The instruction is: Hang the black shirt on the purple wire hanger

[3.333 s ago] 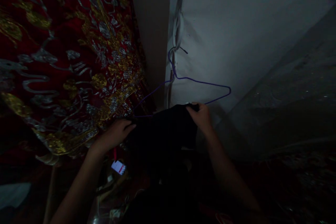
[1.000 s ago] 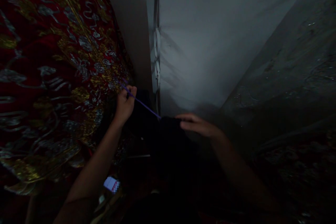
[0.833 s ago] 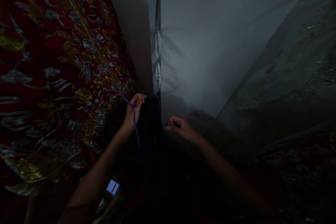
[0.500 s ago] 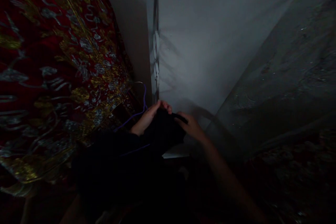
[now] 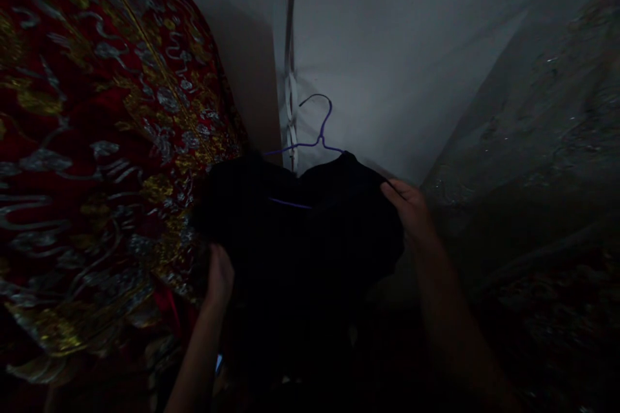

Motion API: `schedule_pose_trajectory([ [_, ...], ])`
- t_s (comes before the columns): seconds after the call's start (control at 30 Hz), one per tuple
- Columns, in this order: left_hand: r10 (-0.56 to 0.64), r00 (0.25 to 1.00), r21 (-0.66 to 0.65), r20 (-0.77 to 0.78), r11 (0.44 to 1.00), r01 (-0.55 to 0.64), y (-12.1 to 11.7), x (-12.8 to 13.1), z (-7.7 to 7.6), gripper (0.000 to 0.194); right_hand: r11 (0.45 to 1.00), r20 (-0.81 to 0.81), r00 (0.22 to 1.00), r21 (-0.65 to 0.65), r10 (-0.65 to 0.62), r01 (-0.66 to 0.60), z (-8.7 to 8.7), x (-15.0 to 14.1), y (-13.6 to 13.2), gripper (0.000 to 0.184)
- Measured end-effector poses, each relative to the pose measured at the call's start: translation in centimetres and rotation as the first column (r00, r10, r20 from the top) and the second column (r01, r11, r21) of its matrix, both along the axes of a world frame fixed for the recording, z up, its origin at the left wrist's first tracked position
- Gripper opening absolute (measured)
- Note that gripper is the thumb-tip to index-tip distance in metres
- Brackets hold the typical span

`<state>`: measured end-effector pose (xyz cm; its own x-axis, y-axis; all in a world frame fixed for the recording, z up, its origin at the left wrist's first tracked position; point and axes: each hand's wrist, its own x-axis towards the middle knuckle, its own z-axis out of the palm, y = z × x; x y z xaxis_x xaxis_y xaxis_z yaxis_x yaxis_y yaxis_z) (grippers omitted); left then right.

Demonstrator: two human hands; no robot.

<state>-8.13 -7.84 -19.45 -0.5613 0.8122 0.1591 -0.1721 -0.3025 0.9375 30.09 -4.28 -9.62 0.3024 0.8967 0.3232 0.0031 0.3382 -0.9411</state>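
A black garment (image 5: 310, 245), probably a short-sleeved top, is spread on a purple hanger (image 5: 321, 138) in front of me. The hanger's hook points up and curves left, with its arms running into the garment's shoulders; a purple bar shows through the neck opening. My right hand (image 5: 409, 203) pinches the fabric at the right shoulder, thumb on top. On the lower left side, my left hand (image 5: 221, 274) lies against the garment; its fingers are largely hidden by the dark cloth and poor light.
A red garment with gold and silver embroidery (image 5: 159, 110) hangs close on the left. Behind the hanger are a pale wall (image 5: 387, 64) and a vertical strip with white loops (image 5: 291, 97). Sheer sparkly fabric (image 5: 523, 135) hangs on the right.
The black garment has opened out wide on the hanger, whose hook moved right and now stands upright. My hands have parted: the left went down and left, the right outward to the right shoulder.
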Motion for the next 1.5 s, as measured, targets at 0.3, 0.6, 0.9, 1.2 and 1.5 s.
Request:
schedule_pose_trajectory([
  [0.3,0.252,0.845,0.330,-0.472,0.939,-0.095,-1.5,5.5,-0.8,0.071,0.994,0.025,1.000,-0.107,0.012,-0.010,-3.3,-2.9,-0.1,0.054],
  [0.6,0.113,0.886,0.237,-0.449,0.972,-0.004,2.5,7.8,3.9,0.030,0.995,0.035,0.999,-0.093,-0.017,0.020,-4.2,-3.3,-0.9,0.053],
  [0.9,-0.178,0.890,0.072,-0.420,0.971,0.228,-1.9,9.9,2.1,0.021,0.959,0.211,0.937,0.113,-0.280,0.261,-4.8,-3.3,0.2,0.040],
  [1.2,-0.311,0.944,-0.023,-0.109,0.950,0.310,-1.5,7.4,1.6,0.042,0.971,0.113,0.993,-0.238,0.019,0.008,-14.0,-14.3,-5.3,0.047],
  [1.5,-0.439,0.892,-0.025,0.111,0.896,0.444,-2.7,8.9,1.6,0.053,0.892,-0.104,0.972,-0.385,0.211,-0.235,-14.5,-18.4,-4.4,0.050],
])
